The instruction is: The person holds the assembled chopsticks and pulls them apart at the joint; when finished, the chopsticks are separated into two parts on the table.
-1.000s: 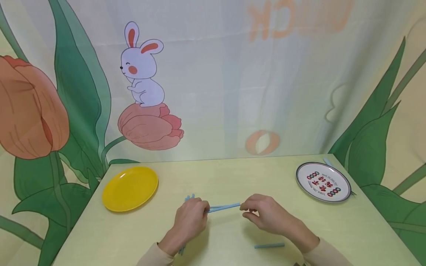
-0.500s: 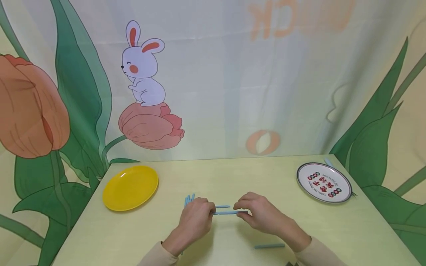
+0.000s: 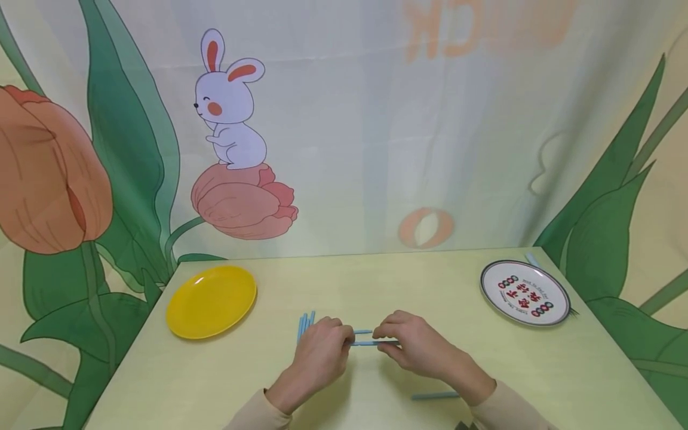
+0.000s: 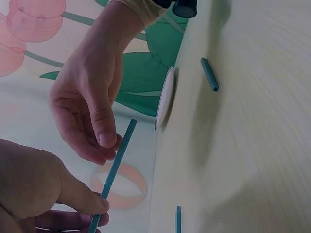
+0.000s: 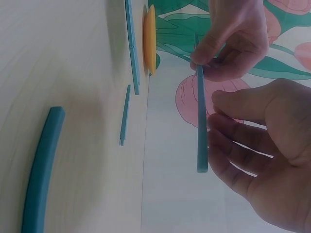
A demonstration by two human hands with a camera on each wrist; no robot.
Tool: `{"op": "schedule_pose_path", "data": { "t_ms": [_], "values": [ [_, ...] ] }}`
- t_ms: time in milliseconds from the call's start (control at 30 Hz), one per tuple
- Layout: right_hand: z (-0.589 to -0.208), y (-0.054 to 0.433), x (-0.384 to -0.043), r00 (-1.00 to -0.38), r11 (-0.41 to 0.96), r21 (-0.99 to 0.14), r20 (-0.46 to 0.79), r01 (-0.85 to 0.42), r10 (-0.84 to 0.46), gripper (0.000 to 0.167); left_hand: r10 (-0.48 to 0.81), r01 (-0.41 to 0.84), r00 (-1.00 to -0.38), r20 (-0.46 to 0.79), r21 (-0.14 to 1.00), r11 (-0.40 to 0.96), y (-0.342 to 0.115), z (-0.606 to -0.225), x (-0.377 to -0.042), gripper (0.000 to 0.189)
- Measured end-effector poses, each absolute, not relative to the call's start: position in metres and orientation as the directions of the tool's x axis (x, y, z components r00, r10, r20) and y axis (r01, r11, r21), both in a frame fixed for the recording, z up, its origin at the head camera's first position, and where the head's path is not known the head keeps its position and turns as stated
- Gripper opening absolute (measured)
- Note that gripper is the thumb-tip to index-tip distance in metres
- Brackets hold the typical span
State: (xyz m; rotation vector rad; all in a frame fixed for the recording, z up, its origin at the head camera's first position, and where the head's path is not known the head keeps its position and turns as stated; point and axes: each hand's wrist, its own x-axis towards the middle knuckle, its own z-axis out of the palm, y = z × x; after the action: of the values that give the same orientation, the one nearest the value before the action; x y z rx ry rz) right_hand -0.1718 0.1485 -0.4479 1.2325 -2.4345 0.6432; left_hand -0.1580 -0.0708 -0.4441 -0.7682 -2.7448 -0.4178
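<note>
My left hand [image 3: 322, 349] pinches a thin blue stick [image 4: 116, 160] between thumb and fingers, holding it above the table. A faint joint line crosses the stick near the left fingertips. My right hand [image 3: 416, 340] is at the stick's free end, its fingers loosely bent beside it; in the right wrist view they do not close round the stick [image 5: 202, 126]. Another blue stick [image 3: 364, 331] lies on the table behind the held one. Several blue sticks [image 3: 304, 323] lie side by side, partly hidden by the left hand.
A single blue stick [image 3: 434, 395] lies near the right forearm. At the back left is a yellow plate [image 3: 212, 303]; a white dark-rimmed plate [image 3: 497, 286] sits at the back right, with a pale blue object [image 3: 532, 259] behind it. A printed curtain [image 3: 344, 149] hangs behind the table.
The left hand has moved slightly right, the right hand slightly left. The held stick, earlier slanting close to another stick, is now level and apart from the one behind.
</note>
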Motion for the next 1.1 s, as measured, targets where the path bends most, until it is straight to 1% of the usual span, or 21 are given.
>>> {"op": "schedule_pose_path", "data": {
  "t_ms": [200,433,800,933,1100],
  "values": [
    [-0.449,0.147,-0.171,-0.604,0.542,-0.271,0.427,-0.795,-0.673,0.012,0.467,0.542,-0.825,0.318,0.209,0.814,-0.069,-0.442,-0.156,0.009],
    [-0.451,0.147,-0.171,-0.595,0.530,-0.274,0.426,-0.803,-0.682,0.009,0.480,0.544,-0.832,0.280,0.237,0.805,-0.068,-0.442,-0.153,0.013],
    [-0.455,0.147,-0.168,-0.616,0.546,-0.287,0.397,-0.787,-0.680,0.008,0.504,0.580,-0.798,0.330,0.196,0.791,-0.069,-0.448,-0.154,0.008],
    [-0.456,0.146,-0.167,-0.614,0.563,-0.251,0.397,-0.787,-0.682,0.011,0.517,0.611,-0.764,0.386,0.175,0.772,-0.071,-0.452,-0.155,0.009],
    [-0.456,0.143,-0.165,-0.571,0.579,-0.140,0.457,-0.803,-0.682,0.016,0.523,0.656,-0.702,0.483,0.155,0.738,-0.072,-0.453,-0.157,0.011]
  ]
}}
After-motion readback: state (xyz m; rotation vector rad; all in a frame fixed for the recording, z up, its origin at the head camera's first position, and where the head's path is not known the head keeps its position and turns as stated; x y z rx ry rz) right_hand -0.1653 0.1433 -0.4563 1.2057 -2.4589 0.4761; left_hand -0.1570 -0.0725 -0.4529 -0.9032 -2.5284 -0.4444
